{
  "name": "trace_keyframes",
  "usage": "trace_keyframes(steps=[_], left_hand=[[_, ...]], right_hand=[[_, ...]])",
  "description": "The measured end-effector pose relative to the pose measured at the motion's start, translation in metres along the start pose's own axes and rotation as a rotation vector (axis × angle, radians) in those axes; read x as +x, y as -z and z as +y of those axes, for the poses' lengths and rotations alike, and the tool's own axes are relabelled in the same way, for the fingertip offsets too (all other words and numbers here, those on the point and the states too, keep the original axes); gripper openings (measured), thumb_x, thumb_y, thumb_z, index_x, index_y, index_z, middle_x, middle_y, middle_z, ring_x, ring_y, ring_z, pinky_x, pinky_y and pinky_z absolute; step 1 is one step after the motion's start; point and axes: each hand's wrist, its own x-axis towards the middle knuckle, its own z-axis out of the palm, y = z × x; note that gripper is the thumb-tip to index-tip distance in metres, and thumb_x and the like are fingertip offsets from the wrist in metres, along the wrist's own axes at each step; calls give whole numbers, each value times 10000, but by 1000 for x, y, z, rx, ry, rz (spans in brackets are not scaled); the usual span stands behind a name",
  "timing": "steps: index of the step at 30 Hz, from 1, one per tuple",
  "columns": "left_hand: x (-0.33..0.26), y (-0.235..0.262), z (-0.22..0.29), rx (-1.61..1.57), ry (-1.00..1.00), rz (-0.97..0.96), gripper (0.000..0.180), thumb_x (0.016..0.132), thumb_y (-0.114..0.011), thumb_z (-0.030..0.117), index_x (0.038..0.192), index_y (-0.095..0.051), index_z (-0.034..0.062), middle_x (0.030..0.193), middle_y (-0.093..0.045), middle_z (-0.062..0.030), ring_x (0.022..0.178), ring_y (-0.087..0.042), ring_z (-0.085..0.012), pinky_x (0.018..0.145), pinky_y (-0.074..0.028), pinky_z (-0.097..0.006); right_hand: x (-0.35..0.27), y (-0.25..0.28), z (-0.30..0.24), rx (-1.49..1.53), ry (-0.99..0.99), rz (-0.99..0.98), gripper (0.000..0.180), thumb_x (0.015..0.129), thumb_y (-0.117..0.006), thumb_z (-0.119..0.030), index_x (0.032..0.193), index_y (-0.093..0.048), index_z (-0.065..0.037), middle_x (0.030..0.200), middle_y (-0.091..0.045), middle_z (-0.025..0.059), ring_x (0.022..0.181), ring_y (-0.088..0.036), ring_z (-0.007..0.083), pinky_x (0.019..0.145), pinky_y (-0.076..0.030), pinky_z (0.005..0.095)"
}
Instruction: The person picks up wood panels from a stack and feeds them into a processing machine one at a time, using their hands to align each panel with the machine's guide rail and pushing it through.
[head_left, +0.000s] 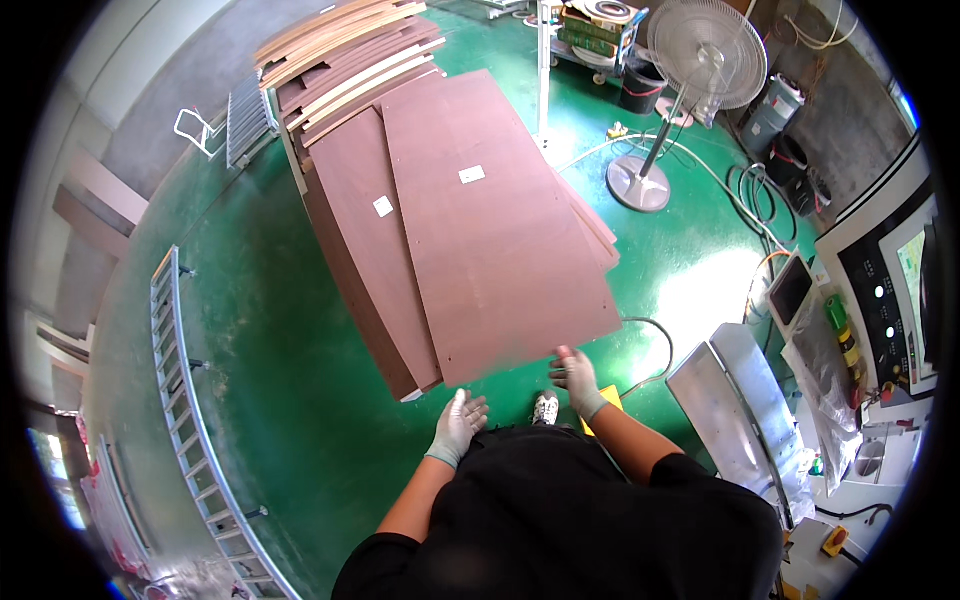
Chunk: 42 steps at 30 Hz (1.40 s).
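Note:
A large reddish-brown panel (500, 240) with a white label lies on top of a stack, its near edge toward me. Beneath it on the left, a second brown panel (375, 230) with its own label sticks out at an angle. My left hand (460, 425), in a pale glove, is below the near left corner of the top panel, apart from it, with fingers spread. My right hand (577, 382), also gloved, is at the near right edge, fingers stretched out. Its fingertips overlap the panel's edge in view; whether they touch it is unclear.
Narrow boards (350, 60) are piled behind the panels. A pedestal fan (640, 183) stands at the far right, with hoses on the green floor. A metal roller rack (188, 400) runs along the left. At right are a sheet-metal tray (725, 420) and a machine control panel (890, 300).

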Motion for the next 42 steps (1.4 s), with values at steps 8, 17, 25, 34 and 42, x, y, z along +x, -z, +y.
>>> trace_keyframes(steps=[8, 17, 25, 34, 42], left_hand=[[46, 32, 33, 159, 120, -145, 585, 993, -571, 547, 1310, -542, 57, 1255, -647, -133, 1128, -613, -278, 937, -495, -409], [5, 91, 66, 550, 126, -238, 565, 1027, -517, 510, 1325, -566, 32, 1252, -661, -118, 1018, -660, -202, 868, -520, -333], [-31, 147, 70, 59, 197, -140, 603, 1036, -486, 531, 1479, -403, 131, 1442, -507, -110, 1281, -522, -269, 1021, -472, -463], [-51, 257, 99, 42, -139, -59, 706, 1028, -519, 518, 1540, -291, 88, 1534, -391, -138, 1370, -446, -342, 1082, -430, -543], [-153, 390, 127, -14, -27, 148, 791, 1021, -456, 586, 1580, -258, 63, 1615, -316, -145, 1438, -364, -387, 1142, -325, -598]], right_hand=[[88, 142, -35, -539, 433, 392, 415, 999, -609, -299, 1299, -543, -20, 1007, -637, 56, 840, -600, 150, 706, -508, 318], [-14, 9, -4, -303, 42, 71, 554, 974, -586, -518, 1190, -595, -8, 955, -668, 82, 777, -668, 188, 708, -569, 323], [-98, -160, 72, -769, -301, -373, 378, 1038, -549, -362, 1091, -668, -7, 890, -710, 86, 765, -683, 183, 688, -558, 322], [-65, -202, 20, -821, 33, -406, 304, 1018, -545, -285, 1103, -691, -32, 929, -750, 82, 894, -716, 173, 807, -556, 321], [-24, -152, -12, -312, 451, 275, 185, 975, -583, -113, 1084, -695, -14, 891, -722, 95, 778, -677, 152, 752, -545, 311]])
